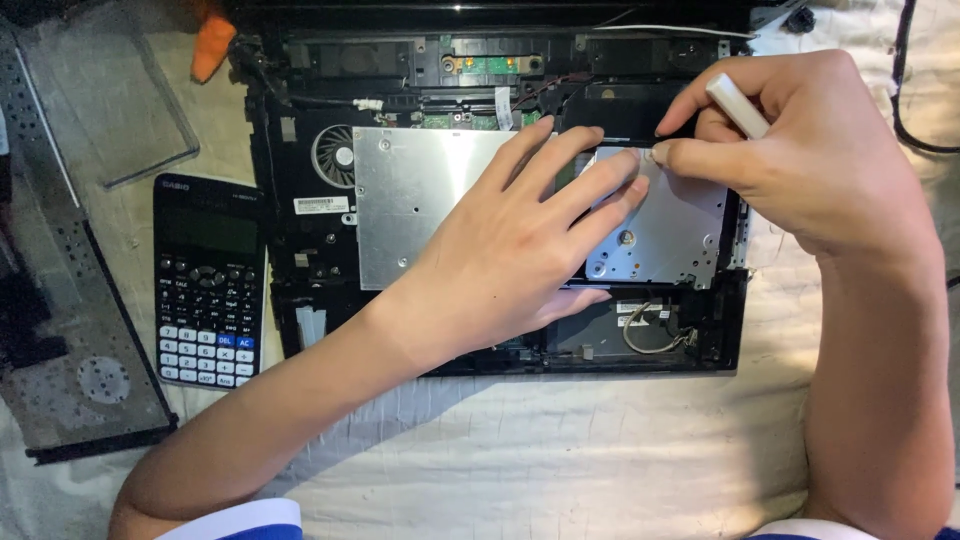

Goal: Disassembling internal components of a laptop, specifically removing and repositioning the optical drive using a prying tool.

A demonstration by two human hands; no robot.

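**A pale cloth carries the clutter**

A cream, wrinkled cloth (pixel 560 450) covers the whole surface. At centre lies an opened laptop chassis (pixel 300 300); just left of it a black calculator (pixel 210 280); at far left a dark perforated panel (pixel 60 350); upper left, a clear plastic sheet (pixel 110 90).

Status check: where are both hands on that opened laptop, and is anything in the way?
Left hand flat on silver drive. Right hand grips white tool, tip at drive's top edge. Laptop open, fan exposed. Calculator sits clear, left.

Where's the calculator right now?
In the head view, the black calculator lies on the left, beside the opened laptop and left of the left hand.
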